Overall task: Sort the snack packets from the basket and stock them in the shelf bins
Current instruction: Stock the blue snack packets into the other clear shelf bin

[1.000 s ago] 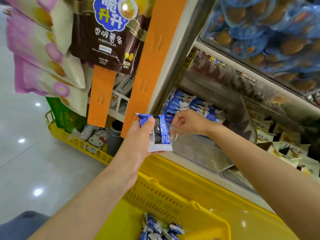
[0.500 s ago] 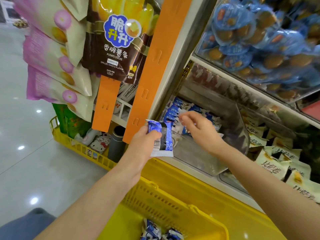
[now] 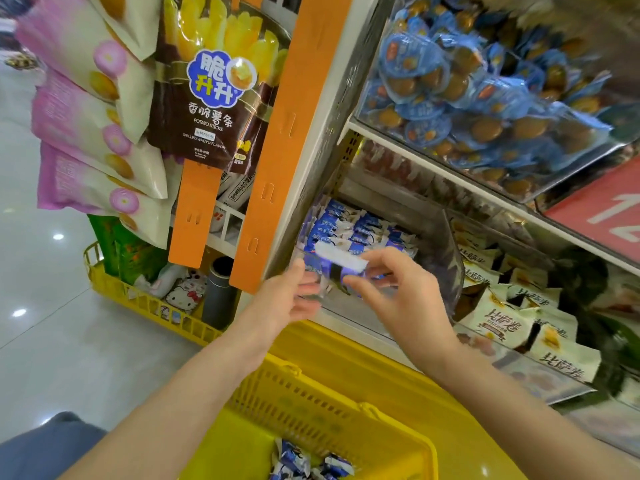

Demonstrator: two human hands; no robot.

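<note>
Blue packet (image 3: 334, 267) in right hand (image 3: 408, 301)

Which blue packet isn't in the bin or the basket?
The blue-and-white packet held between the left hand and right hand, in front of the clear bin. The others lie in that bin or in the yellow basket.

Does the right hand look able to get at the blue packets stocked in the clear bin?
Probably yes: the right hand is at the open top of the clear bin, with the blue packets lying just behind it, uncovered. It pinches a loose packet, though.
</note>
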